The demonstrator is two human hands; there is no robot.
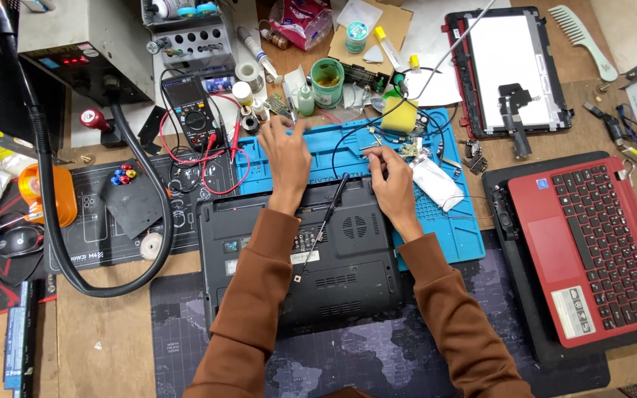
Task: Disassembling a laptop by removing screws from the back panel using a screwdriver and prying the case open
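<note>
A black laptop base (333, 265) lies upside down in front of me, its far edge on a blue work mat (451, 228). My left hand (286, 151) reaches over the mat's far left part, fingers apart, beside small bottles and tweezers; whether it holds a small tool is unclear. My right hand (392, 180) rests at the laptop's far edge, fingers pinched on a small metal part (372, 153). A thin black strip (324, 225) lies diagonally across the laptop bottom between my arms.
A red laptop keyboard half (591, 243) sits at right, a screen panel (510, 70) beyond it. A multimeter (193, 110) with red leads, a black flexible hose (105, 280), a yellow sponge (399, 114) and a green jar (326, 81) crowd the back.
</note>
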